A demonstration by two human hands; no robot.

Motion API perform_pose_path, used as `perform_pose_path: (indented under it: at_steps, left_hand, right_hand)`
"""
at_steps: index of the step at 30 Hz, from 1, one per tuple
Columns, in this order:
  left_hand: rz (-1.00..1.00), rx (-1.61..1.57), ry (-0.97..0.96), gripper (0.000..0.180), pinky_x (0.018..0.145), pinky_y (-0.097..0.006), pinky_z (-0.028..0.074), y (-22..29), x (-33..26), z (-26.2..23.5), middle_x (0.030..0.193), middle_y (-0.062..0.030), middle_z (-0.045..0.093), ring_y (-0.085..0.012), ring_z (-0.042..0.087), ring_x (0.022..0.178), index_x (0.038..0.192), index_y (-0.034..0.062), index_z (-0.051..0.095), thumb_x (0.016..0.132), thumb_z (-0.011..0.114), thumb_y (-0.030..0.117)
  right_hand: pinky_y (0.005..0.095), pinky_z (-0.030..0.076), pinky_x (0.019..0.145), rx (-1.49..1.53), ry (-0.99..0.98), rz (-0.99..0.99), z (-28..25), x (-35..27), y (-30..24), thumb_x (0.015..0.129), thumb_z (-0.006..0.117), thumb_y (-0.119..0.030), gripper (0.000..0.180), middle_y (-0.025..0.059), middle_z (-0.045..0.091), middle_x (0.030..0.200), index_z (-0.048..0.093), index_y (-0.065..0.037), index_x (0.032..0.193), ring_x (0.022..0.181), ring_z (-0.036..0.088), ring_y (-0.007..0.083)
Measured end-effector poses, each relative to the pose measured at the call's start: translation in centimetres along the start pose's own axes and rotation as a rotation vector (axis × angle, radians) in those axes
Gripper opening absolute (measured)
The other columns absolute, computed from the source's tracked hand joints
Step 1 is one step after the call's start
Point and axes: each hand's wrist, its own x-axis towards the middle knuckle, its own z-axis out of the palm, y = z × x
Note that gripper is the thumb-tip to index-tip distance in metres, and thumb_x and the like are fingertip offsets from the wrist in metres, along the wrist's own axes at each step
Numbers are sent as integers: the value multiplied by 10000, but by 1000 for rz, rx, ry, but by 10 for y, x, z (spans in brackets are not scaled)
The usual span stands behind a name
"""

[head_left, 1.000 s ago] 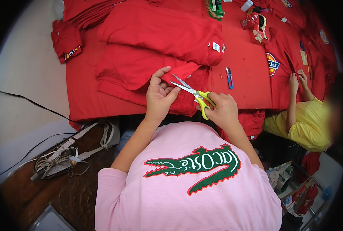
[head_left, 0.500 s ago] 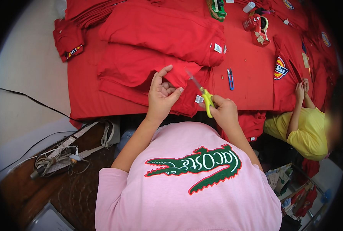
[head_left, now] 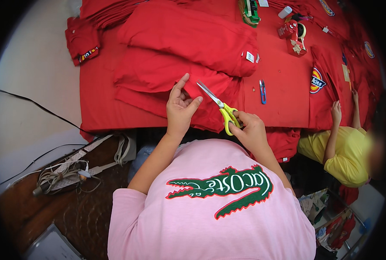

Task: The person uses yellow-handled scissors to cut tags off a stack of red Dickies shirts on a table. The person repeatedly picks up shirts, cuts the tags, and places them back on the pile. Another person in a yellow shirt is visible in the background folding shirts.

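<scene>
My right hand grips yellow-handled scissors, fingers at the handle loops. Their silver blades point up and left over the red cloth, looking nearly together. Left of the blade tips, my left hand is raised with forefinger and thumb apart and the other fingers loosely curled. A fold of a red garment lies right behind this hand; no grip on it shows. Above it lies another folded red garment with a white tag at its right end.
Blue thread snips lie on the red-covered table. Farther back are a tape dispenser, a white bottle and a green item. At right, a co-worker in yellow handles red garments. Cables lie at lower left.
The scissors have swung down and left, and their blades show more plainly. My left thumb and forefinger keep apart, while the raised cloth fold by them has dropped lower.
</scene>
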Motion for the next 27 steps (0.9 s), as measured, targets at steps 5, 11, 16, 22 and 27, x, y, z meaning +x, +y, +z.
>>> perform_pose_path:
  at_steps: [5, 11, 16, 22, 27]
  left_hand:
    - [6, -13, -6, 701, 1116, -330, 501, -6, -1, -10, 1411, -142, 580, -179, 601, 1276, 1574, -11, 439, 927, 676, -142]
    - [22, 8, -45, 767, 1046, -306, 572, -7, -2, -8, 1360, -66, 512, -150, 620, 1214, 1583, 16, 431, 887, 681, -187]
    - [49, 52, -96, 802, 1011, -286, 589, -5, -3, -9, 1306, -51, 493, -142, 635, 1171, 1590, 23, 420, 871, 701, -196]
    - [102, 158, -65, 771, 1050, -296, 554, -10, -1, -17, 1340, -68, 548, -153, 636, 1180, 1595, 13, 410, 904, 706, -160]
    - [61, 156, 7, 779, 1088, -307, 523, -18, 4, -29, 1347, -66, 575, -171, 611, 1251, 1611, 26, 379, 916, 676, -163]
  right_hand:
    - [403, 469, 656, -88, -29, -110, -3, 0, -9, 806, 821, -262, 346, 56, 627, 664, 760, -33, 1058, 630, 606, 246]
    - [405, 464, 671, -101, -45, -150, 2, 4, 0, 807, 827, -273, 369, 42, 618, 664, 745, -40, 1082, 653, 606, 240]
    - [416, 466, 666, -90, -66, -146, 5, 8, -3, 822, 825, -282, 362, 68, 621, 671, 741, -39, 1076, 655, 611, 255]
    - [444, 475, 643, 104, -115, -38, 18, 3, 16, 860, 802, -271, 304, 125, 616, 677, 734, -48, 1055, 643, 616, 295]
    - [446, 476, 670, 100, -124, -59, 17, 7, 9, 849, 808, -268, 297, 121, 597, 680, 722, -46, 1028, 664, 603, 296]
